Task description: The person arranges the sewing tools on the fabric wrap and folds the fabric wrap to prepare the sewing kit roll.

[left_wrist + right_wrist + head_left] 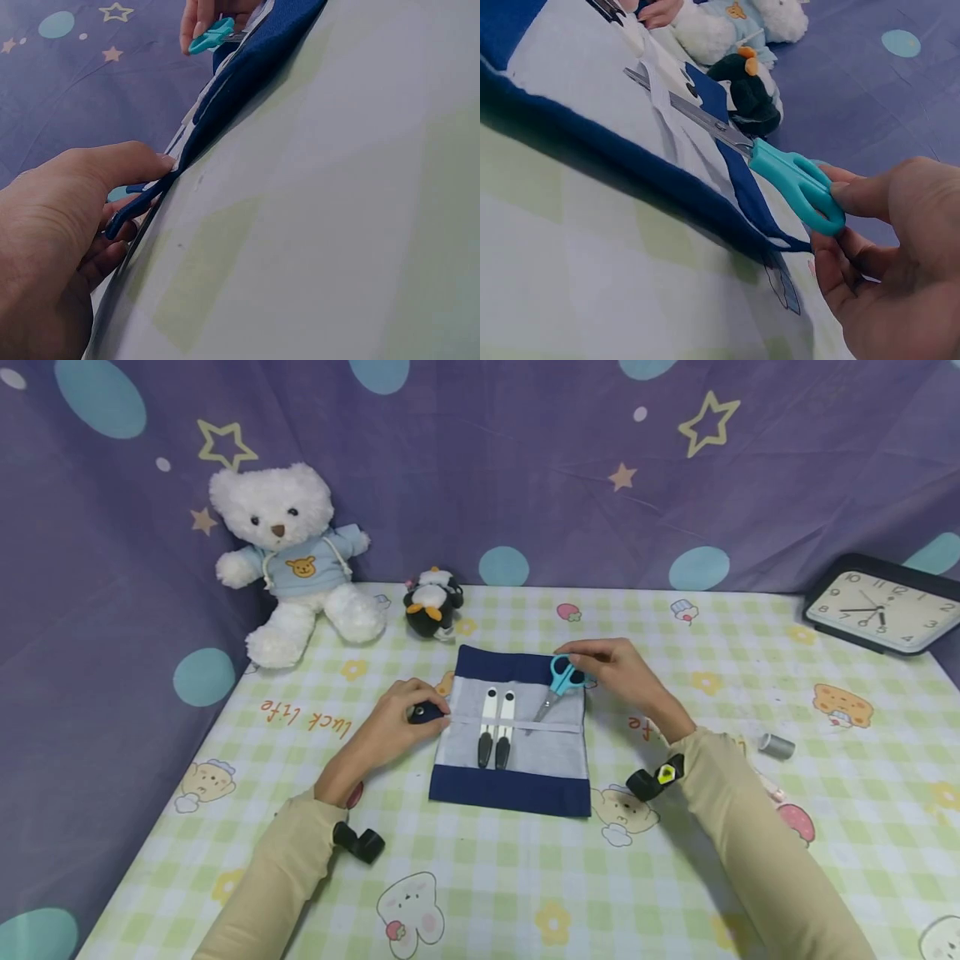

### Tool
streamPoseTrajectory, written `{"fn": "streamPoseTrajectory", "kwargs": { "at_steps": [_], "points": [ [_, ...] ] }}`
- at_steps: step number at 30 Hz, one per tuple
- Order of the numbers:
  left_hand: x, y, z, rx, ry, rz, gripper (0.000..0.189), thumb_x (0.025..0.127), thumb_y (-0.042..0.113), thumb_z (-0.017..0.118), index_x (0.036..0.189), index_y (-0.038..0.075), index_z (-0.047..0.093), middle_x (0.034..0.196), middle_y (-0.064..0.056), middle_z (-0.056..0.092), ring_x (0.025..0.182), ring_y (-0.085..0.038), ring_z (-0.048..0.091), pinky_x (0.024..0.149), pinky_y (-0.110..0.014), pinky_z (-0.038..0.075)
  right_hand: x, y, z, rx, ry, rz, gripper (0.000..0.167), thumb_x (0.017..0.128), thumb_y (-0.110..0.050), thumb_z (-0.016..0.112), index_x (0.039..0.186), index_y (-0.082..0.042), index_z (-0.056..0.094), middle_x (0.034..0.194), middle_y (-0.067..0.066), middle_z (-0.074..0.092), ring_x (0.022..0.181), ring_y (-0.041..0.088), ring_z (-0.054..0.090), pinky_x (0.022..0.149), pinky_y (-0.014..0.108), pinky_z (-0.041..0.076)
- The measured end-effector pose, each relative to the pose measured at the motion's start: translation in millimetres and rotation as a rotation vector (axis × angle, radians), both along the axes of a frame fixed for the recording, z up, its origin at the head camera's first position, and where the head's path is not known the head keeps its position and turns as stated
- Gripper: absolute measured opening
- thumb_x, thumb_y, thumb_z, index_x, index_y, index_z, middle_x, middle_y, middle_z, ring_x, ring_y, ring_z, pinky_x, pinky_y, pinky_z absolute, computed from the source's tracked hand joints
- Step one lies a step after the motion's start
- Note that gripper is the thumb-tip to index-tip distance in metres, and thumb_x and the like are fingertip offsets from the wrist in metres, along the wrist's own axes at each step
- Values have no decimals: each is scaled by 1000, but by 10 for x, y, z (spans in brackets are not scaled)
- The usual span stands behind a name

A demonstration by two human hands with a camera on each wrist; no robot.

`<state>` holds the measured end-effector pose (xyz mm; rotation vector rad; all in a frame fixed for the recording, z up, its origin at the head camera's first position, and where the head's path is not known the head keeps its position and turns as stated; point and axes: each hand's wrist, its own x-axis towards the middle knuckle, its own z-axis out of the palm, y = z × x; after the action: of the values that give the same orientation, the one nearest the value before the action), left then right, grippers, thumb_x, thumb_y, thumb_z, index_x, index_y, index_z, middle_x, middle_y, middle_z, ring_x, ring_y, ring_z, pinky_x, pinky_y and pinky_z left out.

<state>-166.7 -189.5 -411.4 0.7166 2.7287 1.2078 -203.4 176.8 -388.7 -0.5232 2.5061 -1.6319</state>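
Observation:
A navy and grey fabric tool roll (509, 793) lies unrolled on the table, a pale elastic band (465, 722) running across its middle. My left hand (397, 720) pinches its left edge by the navy snap tab (427, 712); in the left wrist view the thumb presses on top, other fingers underneath. Turquoise-handled scissors (786, 180) slant over the right side, their blades passing under the band. With thumb and fingers my right hand (617, 671) pinches the scissors' handle. Two slim white tools with black ends (490, 710) sit side by side under the band.
Right of the roll lies a grey thread spool (777, 746), partly near my right sleeve. A white teddy bear (300, 593) and a penguin toy (432, 602) sit at the back left. A black-framed clock (885, 606) stands at the back right.

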Motion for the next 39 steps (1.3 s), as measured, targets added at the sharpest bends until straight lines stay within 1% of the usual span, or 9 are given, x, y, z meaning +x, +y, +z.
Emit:
{"fn": "streamPoseTrajectory", "kwargs": {
  "at_steps": [2, 4, 7, 12, 14, 17, 24, 33, 39],
  "points": [
    [-2, 0, -1, 1, 0, -1, 7, 96, 20, 78, 102, 18, 76, 115, -2, 63, 113, -28, 51, 99, -53, 42, -13, -27, 7, 13, 18, 11, 26, 107, -9, 58, 127, -1, 73, 129, 15, 69, 87, 21, 61, 71, 26, 45],
    [-3, 1, -1, 2, 1, -2, 7, 96, 20, 78, 102, 18, 76, 115, -2, 63, 113, -28, 51, 99, -53, 42, -28, -50, 8, 28, 38, 17, 25, 107, -7, 58, 126, 0, 73, 127, 16, 70, 73, 20, 53, 63, 27, 41],
    [-4, 1, -1, 4, 4, -3, 7, 96, 21, 78, 102, 18, 76, 115, -2, 63, 113, -27, 51, 99, -53, 42, -36, -85, 25, 68, 61, 18, 25, 106, -6, 59, 125, 0, 74, 124, 17, 71, 64, 18, 44, 59, 27, 38],
    [-6, 2, 3, 2, 8, -5, 7, 96, 20, 78, 102, 18, 76, 115, -2, 63, 111, -27, 51, 98, -52, 42, -26, -146, 55, 146, 104, 24, 25, 106, -5, 59, 124, -3, 75, 122, 16, 71, 75, 21, 52, 67, 31, 43],
    [-6, 5, 6, 0, 8, -4, 7, 96, 20, 78, 102, 18, 76, 115, -2, 63, 111, -27, 51, 98, -52, 42, -17, -171, 64, 166, 123, 31, 25, 105, -5, 59, 124, -3, 75, 122, 15, 71, 83, 22, 57, 72, 34, 46],
    [-6, 9, 8, -1, 7, -2, 6, 96, 20, 78, 102, 18, 76, 114, -2, 63, 111, -27, 51, 98, -52, 42, -9, -200, 66, 180, 138, 46, 25, 105, -4, 59, 124, -3, 75, 120, 15, 72, 88, 24, 60, 75, 38, 47],
    [-11, 10, 4, -4, 4, -2, 7, 96, 20, 78, 102, 18, 76, 115, -2, 63, 111, -27, 51, 98, -52, 42, -7, -252, 57, 195, 128, 71, 25, 105, -4, 59, 124, -4, 75, 117, 14, 71, 80, 23, 54, 69, 35, 44],
    [-13, 6, 13, -10, 12, 2, 7, 95, 20, 78, 101, 18, 76, 116, -2, 63, 110, -26, 51, 96, -51, 42, -4, -312, 31, 227, 124, 100, 25, 105, -3, 58, 123, -4, 76, 112, 12, 70, 77, 22, 51, 68, 36, 42],
    [-8, 6, 11, -9, 4, 7, 7, 95, 20, 78, 101, 18, 76, 116, -2, 63, 110, -26, 51, 95, -50, 42, 13, -349, 35, 229, 127, 116, 25, 105, -3, 58, 122, -4, 76, 109, 11, 71, 77, 21, 53, 70, 38, 45]
  ]
}}
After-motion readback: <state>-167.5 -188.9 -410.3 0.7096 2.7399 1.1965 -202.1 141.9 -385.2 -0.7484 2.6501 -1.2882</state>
